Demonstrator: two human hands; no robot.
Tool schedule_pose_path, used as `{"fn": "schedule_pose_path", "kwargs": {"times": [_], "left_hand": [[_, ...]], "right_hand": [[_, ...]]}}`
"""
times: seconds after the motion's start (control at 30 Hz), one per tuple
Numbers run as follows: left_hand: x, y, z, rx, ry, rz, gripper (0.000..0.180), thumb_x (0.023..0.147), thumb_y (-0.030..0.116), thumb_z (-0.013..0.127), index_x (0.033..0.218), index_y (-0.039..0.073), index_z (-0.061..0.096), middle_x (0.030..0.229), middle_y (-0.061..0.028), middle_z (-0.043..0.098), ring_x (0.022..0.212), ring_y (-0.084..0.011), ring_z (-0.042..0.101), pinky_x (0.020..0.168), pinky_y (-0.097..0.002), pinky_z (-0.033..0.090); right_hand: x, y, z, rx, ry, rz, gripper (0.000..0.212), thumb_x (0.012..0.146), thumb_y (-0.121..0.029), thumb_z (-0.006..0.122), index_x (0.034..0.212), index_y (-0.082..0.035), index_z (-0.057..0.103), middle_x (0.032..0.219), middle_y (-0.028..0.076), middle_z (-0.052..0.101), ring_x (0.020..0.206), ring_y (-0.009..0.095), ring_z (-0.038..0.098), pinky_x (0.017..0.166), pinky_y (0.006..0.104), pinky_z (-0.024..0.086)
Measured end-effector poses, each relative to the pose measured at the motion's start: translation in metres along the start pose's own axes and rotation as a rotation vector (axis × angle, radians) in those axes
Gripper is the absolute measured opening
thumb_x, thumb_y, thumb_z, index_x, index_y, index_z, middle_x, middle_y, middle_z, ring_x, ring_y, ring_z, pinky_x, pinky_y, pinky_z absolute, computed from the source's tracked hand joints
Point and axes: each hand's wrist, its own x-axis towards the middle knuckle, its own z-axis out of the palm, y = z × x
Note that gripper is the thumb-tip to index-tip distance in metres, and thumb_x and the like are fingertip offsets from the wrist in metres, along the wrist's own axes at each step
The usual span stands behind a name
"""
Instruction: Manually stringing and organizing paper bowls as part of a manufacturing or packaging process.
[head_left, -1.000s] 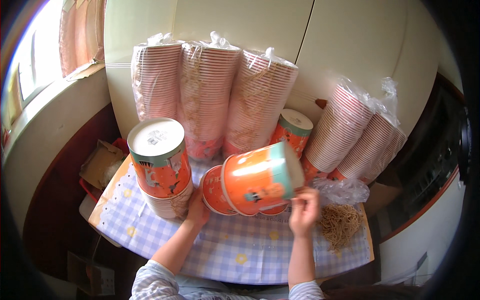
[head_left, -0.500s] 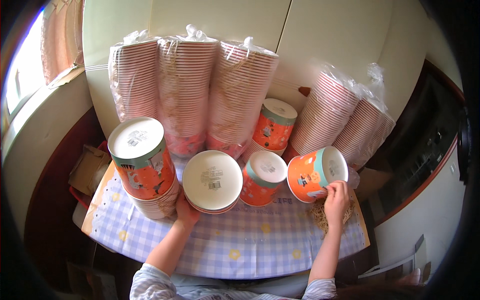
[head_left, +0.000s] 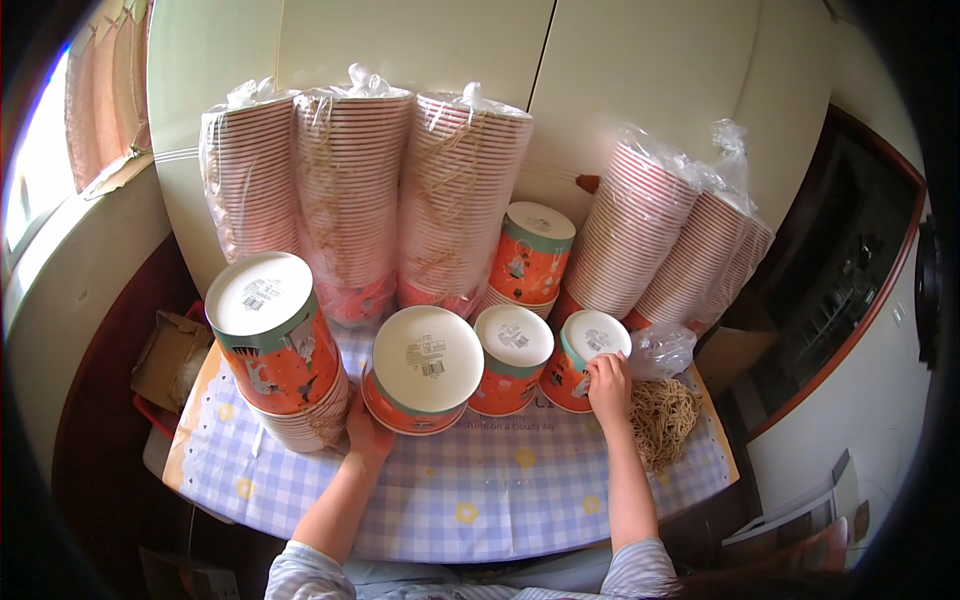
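Note:
My left hand is closed on the left side of a large orange and green paper bucket, upside down with its white base toward me; some fingers are hidden behind it. With my right hand I grip the base edge of a smaller-looking paper bucket, which is bottom up on the table. Between these two, another upturned paper bucket stands against its neighbours. To the left of my left hand rises a short stack of upturned paper buckets.
Behind stand tall bagged stacks of paper buckets, with more bagged stacks leaning at the right. Another upturned bucket tops a stack between them. Rubber bands and crumpled plastic lie right on the checked tablecloth.
My right hand has brought its bucket left and down, from tilted in the air to bottom up on the table. The bucket at my left hand has tipped more upright.

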Motion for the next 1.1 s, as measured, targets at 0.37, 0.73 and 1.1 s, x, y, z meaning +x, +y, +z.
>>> {"fn": "schedule_pose_path", "kwargs": {"times": [0.37, 0.73, 1.1], "left_hand": [[-0.002, 0.007, 0.001, -0.036, -0.059, -0.065, 0.044, 0.095, 0.032, 0.028, 0.126, 0.003, 0.039, 0.131, -0.0114, 0.041, 0.121, -0.0243, 0.038, 0.104, -0.0398, 0.028], [-0.005, 0.008, 0.019, 0.09, -0.075, 0.047, 0.041, 0.095, 0.031, 0.033, 0.126, 0.005, 0.04, 0.127, -0.0093, 0.045, 0.117, -0.0212, 0.043, 0.101, -0.0374, 0.033], [-0.011, 0.01, 0.017, 0.045, -0.063, -0.032, 0.051, 0.092, 0.043, 0.033, 0.124, 0.005, 0.041, 0.127, -0.0116, 0.045, 0.117, -0.0254, 0.043, 0.1, -0.0413, 0.033]], "right_hand": [[0.021, -0.131, -0.024, 0.399, -0.086, -0.359, 0.067, 0.07, -0.041, 0.069, 0.119, -0.004, 0.042, 0.123, 0.013, 0.042, 0.115, 0.03, 0.041, 0.101, 0.0455, 0.028], [0.029, -0.179, -0.008, 0.649, -0.077, -0.211, 0.02, 0.066, -0.007, 0.07, 0.077, -0.005, 0.054, 0.078, 0.006, 0.055, 0.075, 0.025, 0.054, 0.066, 0.0354, 0.044], [0.068, -0.147, -0.075, 0.705, 0.066, -0.227, 0.018, 0.067, 0.005, 0.063, 0.079, -0.005, 0.054, 0.084, 0.007, 0.059, 0.083, 0.022, 0.058, 0.09, 0.0415, 0.041]]}}
